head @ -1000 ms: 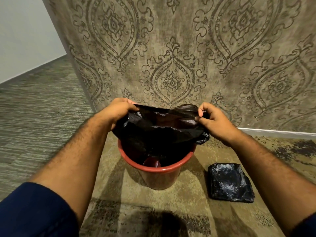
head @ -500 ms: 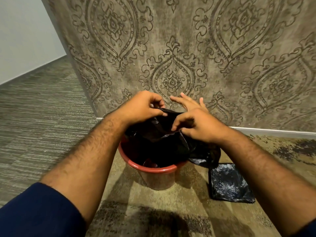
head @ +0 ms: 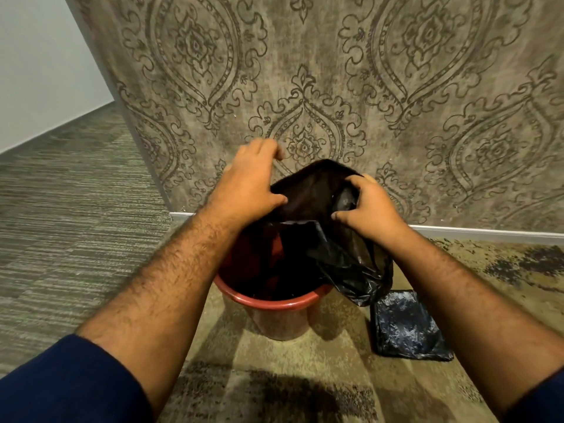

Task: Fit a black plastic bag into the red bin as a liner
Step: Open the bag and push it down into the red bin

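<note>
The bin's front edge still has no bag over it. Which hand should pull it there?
Probably the right hand. Its grip already pinches the black bag, and loose plastic hangs over its side of the red bin. The left hand holds the far edge.

A red round plastic bin (head: 268, 303) is standing on the patterned carpet (head: 305, 377) before the damask-papered wall (head: 335, 71). A black plastic bag (head: 308, 193) is hanging partly inside it and spilling over its right rim. A folded black plastic bag (head: 406, 328) is lying just right of the bin.
</note>
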Tool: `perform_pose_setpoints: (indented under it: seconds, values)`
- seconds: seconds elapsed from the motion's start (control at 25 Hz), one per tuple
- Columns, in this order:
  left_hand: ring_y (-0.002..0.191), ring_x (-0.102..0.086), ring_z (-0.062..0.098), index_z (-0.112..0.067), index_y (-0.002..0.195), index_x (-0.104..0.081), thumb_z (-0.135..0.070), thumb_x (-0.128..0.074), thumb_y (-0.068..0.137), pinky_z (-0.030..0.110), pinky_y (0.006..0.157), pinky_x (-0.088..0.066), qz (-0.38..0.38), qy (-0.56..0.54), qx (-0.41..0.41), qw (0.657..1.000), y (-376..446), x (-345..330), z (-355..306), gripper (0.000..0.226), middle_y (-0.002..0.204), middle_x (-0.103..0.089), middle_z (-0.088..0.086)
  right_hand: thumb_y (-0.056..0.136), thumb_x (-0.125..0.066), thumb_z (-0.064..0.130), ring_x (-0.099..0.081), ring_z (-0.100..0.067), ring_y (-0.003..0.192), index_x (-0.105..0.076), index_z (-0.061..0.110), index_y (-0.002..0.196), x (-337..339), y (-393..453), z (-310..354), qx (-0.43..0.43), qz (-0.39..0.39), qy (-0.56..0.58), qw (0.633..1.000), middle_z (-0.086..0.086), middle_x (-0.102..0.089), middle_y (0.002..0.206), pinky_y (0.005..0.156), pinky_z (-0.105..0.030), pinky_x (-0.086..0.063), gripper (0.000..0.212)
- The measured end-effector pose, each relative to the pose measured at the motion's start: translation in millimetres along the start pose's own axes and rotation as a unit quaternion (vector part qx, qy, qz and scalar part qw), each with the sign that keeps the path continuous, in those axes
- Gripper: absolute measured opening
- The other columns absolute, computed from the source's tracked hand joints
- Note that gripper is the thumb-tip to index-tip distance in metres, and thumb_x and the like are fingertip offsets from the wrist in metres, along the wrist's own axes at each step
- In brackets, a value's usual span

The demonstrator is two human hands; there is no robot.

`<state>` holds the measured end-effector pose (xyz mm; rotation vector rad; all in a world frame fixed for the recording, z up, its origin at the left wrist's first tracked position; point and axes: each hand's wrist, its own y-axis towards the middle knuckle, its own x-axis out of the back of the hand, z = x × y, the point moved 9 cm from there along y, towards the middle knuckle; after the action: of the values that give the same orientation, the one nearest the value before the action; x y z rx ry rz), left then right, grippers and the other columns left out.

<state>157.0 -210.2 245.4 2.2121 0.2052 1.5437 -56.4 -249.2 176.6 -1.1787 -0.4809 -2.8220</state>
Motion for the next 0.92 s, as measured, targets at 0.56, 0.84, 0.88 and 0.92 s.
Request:
perform_pose_setpoints:
  seconds: [0.56,0.84,0.88,0.92]
  values:
    - [0.088,-0.068,0.032,-0.013,0.097,-0.068,0.011,-0.049,0.096,0.028,0.06,-0.057,-0.078,-0.421,0.477,0.768,-64,-38,164,0.03,0.109,-0.066,0.022,0.08,-0.061,-0.003,-0.069,-0.025,0.108,-0.066,0.019,0.123,-11,-1,-17,-0.065,0.001,0.067,0.996,-0.003,-0.073,0.112,0.097,-0.042,-0.057,0.049]
    - [0.076,-0.046,0.019,-0.01,0.088,-0.049,-0.002,-0.043,0.096,0.031,0.06,-0.025,-0.131,-0.218,0.352,0.901,-54,-29,174,0.013,0.076,-0.048,-0.002,0.084,-0.053,-0.013,-0.068,-0.017,0.092,-0.075,0.025,0.107,-29,14,-26,-0.086,-0.003,0.031,0.996,0.002,-0.074,0.102,0.071,-0.026,-0.052,0.05]
    - [0.073,-0.044,0.019,-0.011,0.092,-0.048,0.0,-0.043,0.093,0.033,0.06,-0.026,-0.134,-0.209,0.326,0.912,-55,-34,174,0.012,0.078,-0.05,0.001,0.085,-0.051,-0.014,-0.066,-0.016,0.087,-0.074,0.024,0.105,-33,18,-30,-0.099,0.014,0.016,0.995,0.001,-0.072,0.098,0.064,-0.024,-0.048,0.049]
    - [0.073,-0.044,0.021,-0.011,0.092,-0.047,0.003,-0.042,0.091,0.033,0.061,-0.027,-0.128,-0.203,0.298,0.924,-55,-41,174,0.015,0.079,-0.051,0.004,0.086,-0.049,-0.014,-0.065,-0.015,0.084,-0.072,0.023,0.102,-37,21,-37,-0.114,0.028,0.007,0.993,0.0,-0.07,0.095,0.06,-0.023,-0.046,0.047]
